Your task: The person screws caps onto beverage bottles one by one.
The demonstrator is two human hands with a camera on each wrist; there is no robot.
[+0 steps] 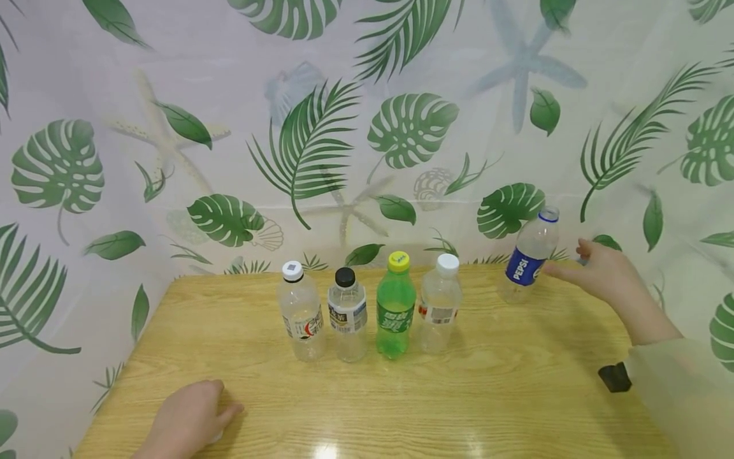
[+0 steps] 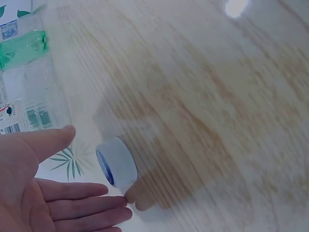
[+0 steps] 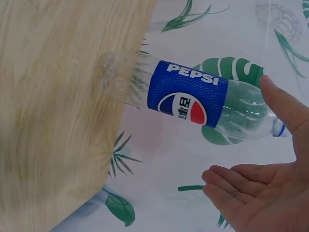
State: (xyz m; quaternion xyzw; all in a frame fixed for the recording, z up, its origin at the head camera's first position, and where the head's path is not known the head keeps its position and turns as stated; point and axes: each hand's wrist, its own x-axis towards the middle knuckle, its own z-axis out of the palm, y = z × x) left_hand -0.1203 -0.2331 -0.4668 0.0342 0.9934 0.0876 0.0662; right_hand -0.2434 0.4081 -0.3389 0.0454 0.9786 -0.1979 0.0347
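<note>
A clear Pepsi bottle [image 1: 523, 268] with a blue label and no cap stands near the table's back right edge. My right hand [image 1: 608, 274] is beside it, fingers extended and thumb apart; in the right wrist view the bottle [image 3: 188, 94] is not gripped. At the front left, my left hand [image 1: 192, 411] is low over the table. The left wrist view shows its fingers [image 2: 87, 208] straight, close to a white cap [image 2: 118, 162] with a blue inner rim. Whether the fingertips touch the cap I cannot tell.
Several capped bottles form a row mid-table: a clear one with a white cap [image 1: 301, 319], one with a black cap [image 1: 348, 319], a green one with a yellow cap [image 1: 395, 312] and another white-capped one [image 1: 440, 306]. Leaf-patterned cloth [image 1: 344, 159] hangs behind the wooden table [image 1: 275, 401].
</note>
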